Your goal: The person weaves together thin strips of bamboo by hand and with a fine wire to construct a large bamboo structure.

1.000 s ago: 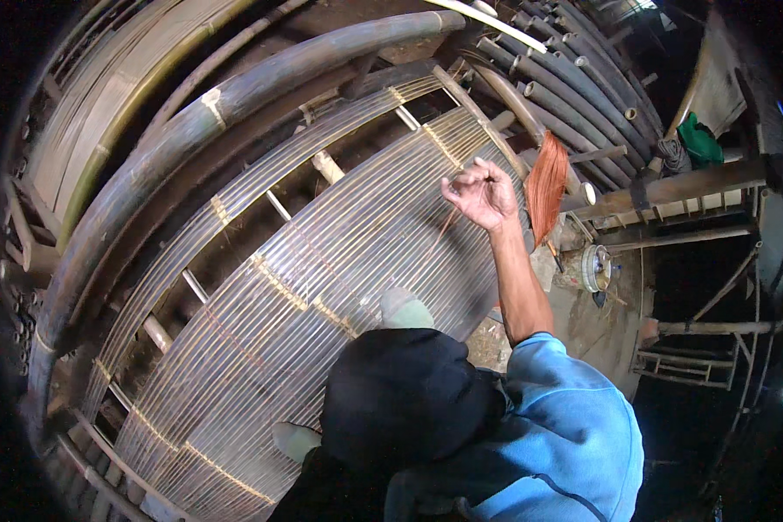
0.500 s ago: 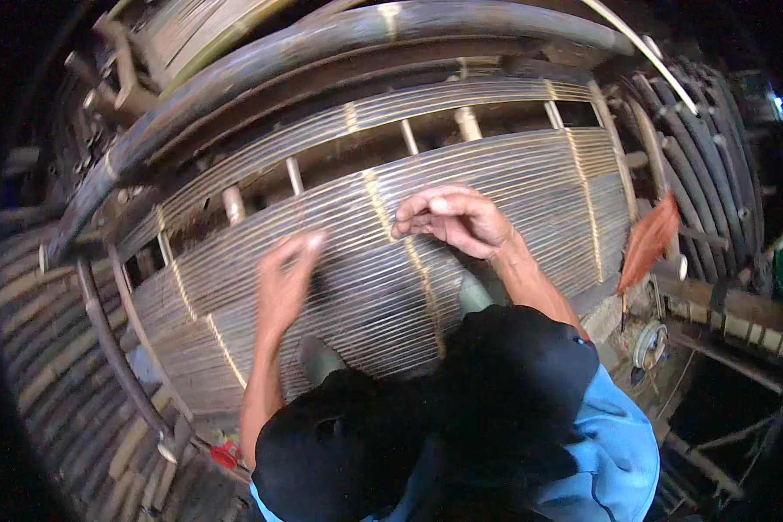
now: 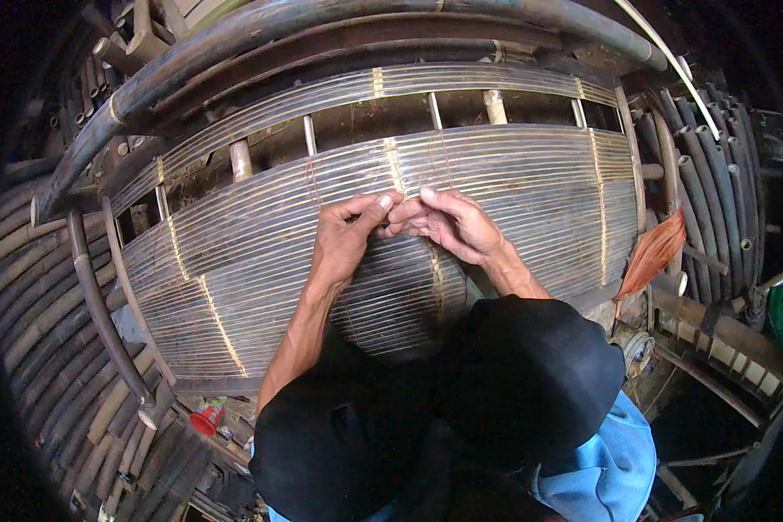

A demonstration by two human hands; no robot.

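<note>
My left hand [image 3: 346, 239] and my right hand [image 3: 461, 224] meet above the middle of a slatted bamboo bench seat [image 3: 513, 165]. Both are closed in pinches, fingertips close together near a pale lashing band [image 3: 393, 157]. A thin reddish strand [image 3: 311, 178] curves beside the left hand, and a similar loop shows by the right. It appears to run into the fingers, though the pinched part is too small to see clearly. My dark-clothed knees [image 3: 531, 365] cover the near part of the seat.
A thick bamboo rail [image 3: 322, 26] arches along the far side. Bamboo poles lie stacked at left [image 3: 52, 331] and stand at right [image 3: 713, 191]. A bundle of reddish-brown fibres [image 3: 655, 254] hangs at the seat's right end. A red cup-like object [image 3: 206, 420] sits at lower left.
My hands were apart. The left has moved right to meet the right hand, and its fingers have closed. Thin strands now show beside them. The view has shifted slightly.
</note>
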